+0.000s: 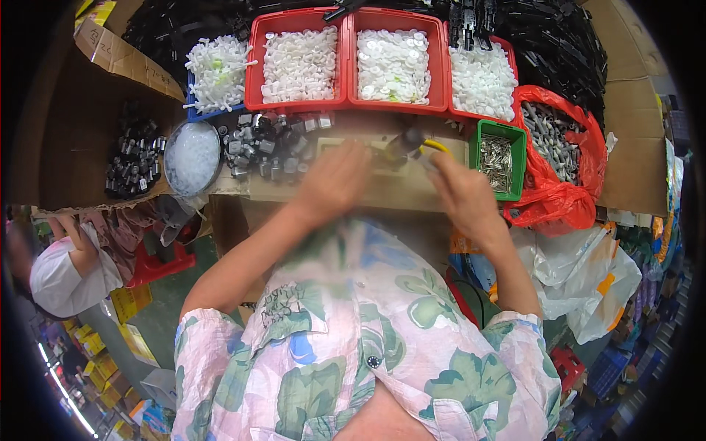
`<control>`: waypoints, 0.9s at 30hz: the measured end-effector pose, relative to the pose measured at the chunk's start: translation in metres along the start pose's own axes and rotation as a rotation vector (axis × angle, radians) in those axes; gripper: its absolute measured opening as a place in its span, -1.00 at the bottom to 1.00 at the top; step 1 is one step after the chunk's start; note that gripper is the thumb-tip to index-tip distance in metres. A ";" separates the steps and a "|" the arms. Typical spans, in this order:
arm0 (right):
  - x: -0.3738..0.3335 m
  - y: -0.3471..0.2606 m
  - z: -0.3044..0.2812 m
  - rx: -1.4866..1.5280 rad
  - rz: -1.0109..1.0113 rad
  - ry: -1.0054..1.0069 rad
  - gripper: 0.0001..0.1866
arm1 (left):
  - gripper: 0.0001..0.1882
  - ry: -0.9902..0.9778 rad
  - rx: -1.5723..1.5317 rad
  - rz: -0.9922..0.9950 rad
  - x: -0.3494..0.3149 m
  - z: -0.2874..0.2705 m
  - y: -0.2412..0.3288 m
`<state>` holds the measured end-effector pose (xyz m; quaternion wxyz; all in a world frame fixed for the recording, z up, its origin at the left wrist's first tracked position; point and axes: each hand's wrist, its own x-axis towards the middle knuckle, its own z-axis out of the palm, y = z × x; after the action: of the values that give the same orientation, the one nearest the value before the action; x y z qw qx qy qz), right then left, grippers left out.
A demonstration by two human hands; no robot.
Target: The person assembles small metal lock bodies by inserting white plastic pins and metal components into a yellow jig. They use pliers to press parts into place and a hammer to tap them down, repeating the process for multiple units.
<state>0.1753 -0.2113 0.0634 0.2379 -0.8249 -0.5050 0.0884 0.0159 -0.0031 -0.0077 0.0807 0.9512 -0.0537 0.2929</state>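
A: Hammer (404, 142), upper centre of the frame! Looks head-heavy, stiff; best held by the yellow handle (436, 145).
B: Right hand (465, 192) has it, right of centre, fingers curled round!
A: And the left hand (334, 176), left of it?
B: Blurred; can't tell its fingers.

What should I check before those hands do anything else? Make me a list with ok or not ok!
1. Hammer held: ok, the right hand has it by its yellow handle.
2. Left hand in view: ok, but blurred.
3. Something under the left hand's fingers: cannot tell, the blur hides it.
4. Pins inside the green box: ok.
5. Little dark and silver pieces tidied into a tub: not ok, they lie loose left of the left hand.
6. Red bag open: ok, grey parts show inside.
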 end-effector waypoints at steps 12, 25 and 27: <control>-0.009 -0.018 0.009 -0.371 -0.136 0.052 -0.57 | -0.59 0.025 0.028 0.027 -0.002 0.003 -0.003; -0.010 -0.026 -0.001 -0.181 -0.137 0.280 -0.55 | -0.59 0.031 0.016 -0.005 -0.006 0.005 0.000; -0.010 -0.019 0.005 -0.156 -0.144 0.260 -0.56 | -0.58 0.044 0.019 -0.003 -0.005 0.006 -0.001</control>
<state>0.1536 -0.2117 0.0669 0.2421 -0.8070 -0.5332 -0.0760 0.0149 -0.0030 -0.0157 0.0731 0.9454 -0.0475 0.3142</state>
